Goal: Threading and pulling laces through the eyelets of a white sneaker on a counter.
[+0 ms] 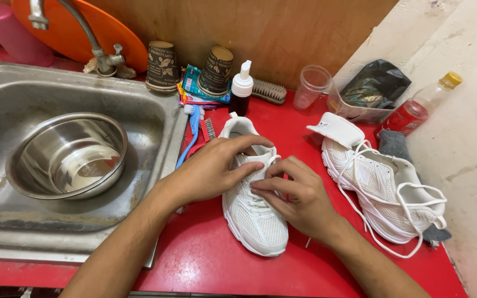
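Observation:
A white sneaker point(258, 221) lies on the red counter point(205, 259), toe toward me. My left hand point(211, 168) rests over its tongue and upper, fingers curled on the shoe. My right hand point(296, 193) pinches the white laces at mid-shoe. A second white sneaker point(382, 187) sits to the right, laces loose and tongue flipped up.
A steel sink point(6, 215) holds a steel bowl point(67, 154) at left, under a tap point(92, 38). Behind the shoe stand a pump bottle point(242, 88), two paper cups point(161, 65), a brush point(269, 91), toothbrushes point(193, 124), a plastic cup point(311, 85), and a red-labelled bottle point(418, 107).

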